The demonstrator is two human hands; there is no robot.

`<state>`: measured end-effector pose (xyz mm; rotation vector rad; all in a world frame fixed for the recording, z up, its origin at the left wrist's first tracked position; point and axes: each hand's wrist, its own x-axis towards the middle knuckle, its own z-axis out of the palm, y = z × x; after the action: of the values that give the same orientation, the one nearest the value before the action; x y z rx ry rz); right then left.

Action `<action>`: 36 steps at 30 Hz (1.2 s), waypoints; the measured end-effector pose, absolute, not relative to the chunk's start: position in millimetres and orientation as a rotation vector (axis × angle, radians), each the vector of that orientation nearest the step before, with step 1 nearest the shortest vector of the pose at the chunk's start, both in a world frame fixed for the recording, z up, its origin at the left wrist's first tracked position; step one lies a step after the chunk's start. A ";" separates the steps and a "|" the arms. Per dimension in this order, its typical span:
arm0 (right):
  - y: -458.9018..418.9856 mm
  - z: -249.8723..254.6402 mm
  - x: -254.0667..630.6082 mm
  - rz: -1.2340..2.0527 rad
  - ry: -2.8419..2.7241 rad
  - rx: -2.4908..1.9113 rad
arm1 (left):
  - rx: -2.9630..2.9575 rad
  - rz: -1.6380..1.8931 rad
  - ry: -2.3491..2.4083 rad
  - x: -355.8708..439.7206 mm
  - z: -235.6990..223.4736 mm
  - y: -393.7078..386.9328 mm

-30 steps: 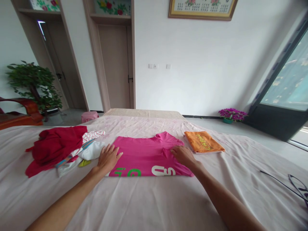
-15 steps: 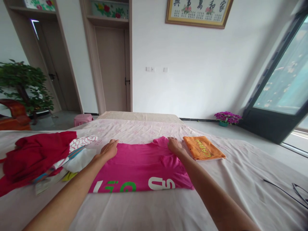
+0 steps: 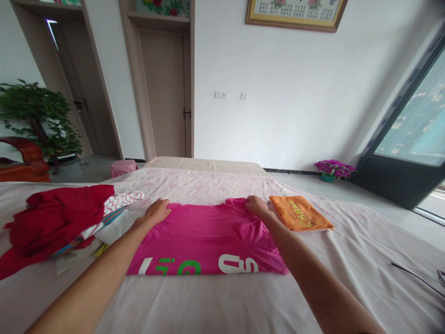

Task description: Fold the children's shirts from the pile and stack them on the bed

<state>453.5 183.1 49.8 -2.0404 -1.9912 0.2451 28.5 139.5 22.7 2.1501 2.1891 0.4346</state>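
Note:
A pink T-shirt [image 3: 194, 236] lies folded on the cloth-covered bed in front of me, with white and green letters along its near edge. At its far left corner, my left hand [image 3: 159, 211] has its fingers curled over the fabric. My right hand [image 3: 257, 205] pinches the far right corner, its fingertips partly hidden behind the hand. Below the right hand the fabric is bunched in soft creases. Just right of that hand sits a folded orange garment [image 3: 301, 213] with yellow lettering.
On the left is a loose heap of clothes with a red garment [image 3: 59, 218] on top. A pale flowered sheet [image 3: 194, 306] covers the surface. Dark-framed glasses [image 3: 441, 277] lie at the right edge. Beyond are a pink stool [image 3: 123, 168] and purple flowers [image 3: 333, 169].
My fingers have closed more on the shirt's far corners. The far right part of the shirt lies straighter. The view has tilted down and shifted slightly left.

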 end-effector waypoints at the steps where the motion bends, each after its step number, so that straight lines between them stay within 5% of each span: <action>1: 179.6 54.8 455.1 0.248 -1.986 -1.995 | 2.151 0.466 2.194 30.1 26.5 134.1; 12: 82.9 76.0 488.0 0.605 -1.806 -1.258 | 2.207 0.919 1.911 19.8 40.3 38.4; 23: 22.6 54.0 499.4 0.877 -1.732 -1.319 | 2.172 0.873 1.866 5.5 30.1 -2.6; 31: 4.2 44.0 500.5 0.468 -2.224 -1.329 | 2.521 0.698 1.978 13.5 31.4 -22.0; 36: -0.4 54.4 500.0 0.575 -2.232 -1.173 | 2.733 0.693 1.830 15.0 32.3 -28.2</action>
<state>500.0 -0.4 54.4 -1.1727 -2.2316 0.5752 15.0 -28.2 32.3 2.7330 1.8296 0.6930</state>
